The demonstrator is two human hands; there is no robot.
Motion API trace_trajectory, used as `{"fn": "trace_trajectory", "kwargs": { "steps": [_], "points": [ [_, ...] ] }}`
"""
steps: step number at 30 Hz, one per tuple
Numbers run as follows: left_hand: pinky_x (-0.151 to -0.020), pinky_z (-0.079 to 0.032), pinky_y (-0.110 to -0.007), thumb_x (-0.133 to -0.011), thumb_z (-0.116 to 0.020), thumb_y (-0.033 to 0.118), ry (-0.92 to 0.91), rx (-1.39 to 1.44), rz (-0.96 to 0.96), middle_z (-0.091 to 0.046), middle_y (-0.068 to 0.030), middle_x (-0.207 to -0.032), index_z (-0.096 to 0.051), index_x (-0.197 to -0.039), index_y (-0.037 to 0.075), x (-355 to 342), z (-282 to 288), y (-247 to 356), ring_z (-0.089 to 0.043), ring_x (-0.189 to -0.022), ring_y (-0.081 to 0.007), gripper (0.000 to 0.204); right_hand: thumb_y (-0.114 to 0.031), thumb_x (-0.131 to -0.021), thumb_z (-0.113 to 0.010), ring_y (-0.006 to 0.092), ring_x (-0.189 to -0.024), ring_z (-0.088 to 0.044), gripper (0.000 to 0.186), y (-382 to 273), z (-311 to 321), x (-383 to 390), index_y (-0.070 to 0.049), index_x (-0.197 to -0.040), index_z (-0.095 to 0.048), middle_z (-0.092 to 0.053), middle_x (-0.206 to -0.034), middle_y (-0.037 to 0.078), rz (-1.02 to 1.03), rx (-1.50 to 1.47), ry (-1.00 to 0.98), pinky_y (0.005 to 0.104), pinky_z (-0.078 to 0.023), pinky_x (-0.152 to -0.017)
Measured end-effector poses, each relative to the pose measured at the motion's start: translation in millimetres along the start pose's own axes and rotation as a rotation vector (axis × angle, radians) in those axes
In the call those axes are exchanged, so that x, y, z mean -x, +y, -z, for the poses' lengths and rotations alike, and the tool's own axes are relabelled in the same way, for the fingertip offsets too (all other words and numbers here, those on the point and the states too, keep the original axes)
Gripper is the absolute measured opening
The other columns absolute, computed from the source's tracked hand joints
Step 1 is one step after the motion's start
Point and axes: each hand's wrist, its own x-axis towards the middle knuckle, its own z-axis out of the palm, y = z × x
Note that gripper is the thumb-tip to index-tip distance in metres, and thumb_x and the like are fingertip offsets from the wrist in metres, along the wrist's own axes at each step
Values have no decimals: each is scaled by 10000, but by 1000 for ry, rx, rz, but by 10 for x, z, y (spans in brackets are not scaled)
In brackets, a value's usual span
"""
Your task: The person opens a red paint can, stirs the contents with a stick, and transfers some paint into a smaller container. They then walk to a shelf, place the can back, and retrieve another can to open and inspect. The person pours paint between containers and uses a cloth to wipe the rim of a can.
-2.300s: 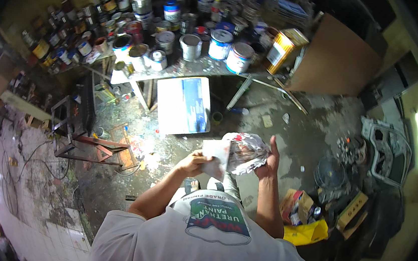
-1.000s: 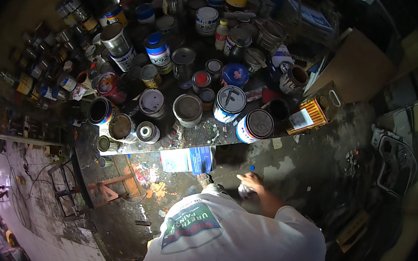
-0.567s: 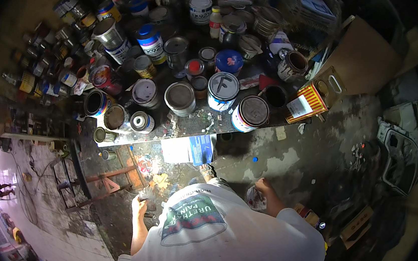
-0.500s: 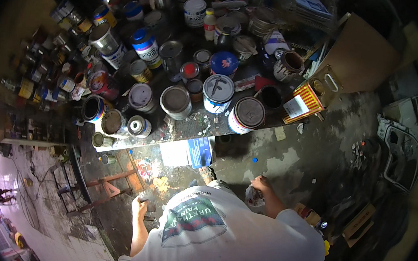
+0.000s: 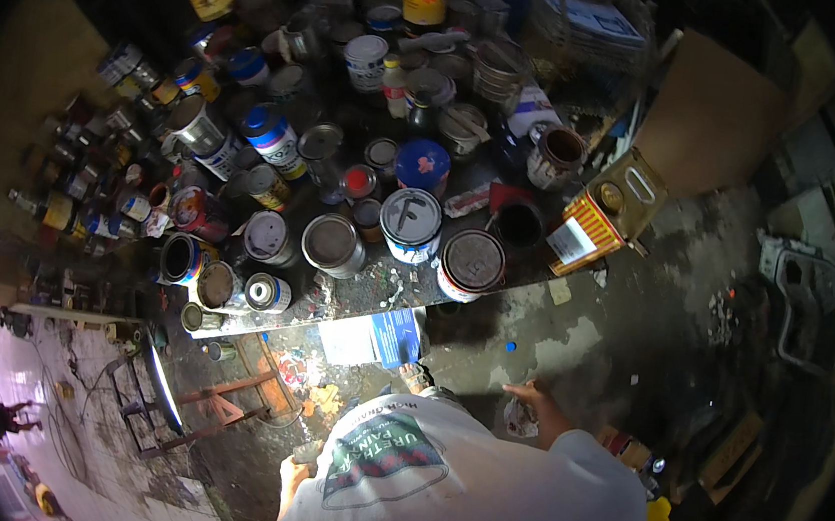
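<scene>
My left hand (image 5: 293, 474) is low, close beside my white shirt. Its fingers are closed on a small grey flat object (image 5: 306, 452) whose kind I cannot make out. My right hand (image 5: 531, 393) reaches out over the stained floor with one finger stretched to the left. From it hangs a crumpled whitish rag or piece of plastic (image 5: 520, 418). Neither hand touches the table (image 5: 353, 305). Nearest on its front edge stand a white paint can with a marked lid (image 5: 412, 217) and a can with a dirty grey lid (image 5: 473, 261).
Many paint cans and bottles crowd the table. A red-and-yellow striped tin (image 5: 585, 239) stands at its right end. Below the edge lies a blue-and-white sheet (image 5: 375, 339). A rusty metal frame (image 5: 234, 394) is at left, a blue cap (image 5: 511, 347) on the floor, a car door (image 5: 811, 298) far right.
My left hand with the grey object has come down and closer to my body. My right hand has moved slightly down and stretched out a finger. The view has shifted a little.
</scene>
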Motion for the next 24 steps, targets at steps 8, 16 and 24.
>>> {"fn": "trace_trajectory", "kwargs": {
  "steps": [8, 16, 24],
  "points": [
    [-847, -566, -428, -809, -801, 152, 80, -95, -79, -779, -202, -1001, -770, -1062, 52, -203, 192, 171, -756, -962, -365, 273, -679, -796, -778, 329, -940, -767, 733, -175, -165, 24, 7, -1054, -799, -792, -1013, 208, 107, -135, -3, 428, -582, -837],
    [-828, -569, -428, -823, -767, 201, 150, -154, -117, -768, -219, -960, -771, -1017, 55, -294, 129, 388, -746, -943, -393, 243, -634, -847, -754, 294, -959, -765, 679, -518, 94, 30, 23, -1016, -789, -784, -1019, 230, 263, 86, 64, 429, -572, -837],
    [-907, -565, -451, -744, -781, 145, 61, -59, 47, -753, -244, -1034, -763, -1054, 32, -231, -127, -300, -716, -1036, -420, 331, -459, -905, -715, 337, -917, -767, 446, -568, 1, 13, -21, -919, -797, -786, -999, 181, 297, 289, 51, 436, -584, -803]
  ]
}}
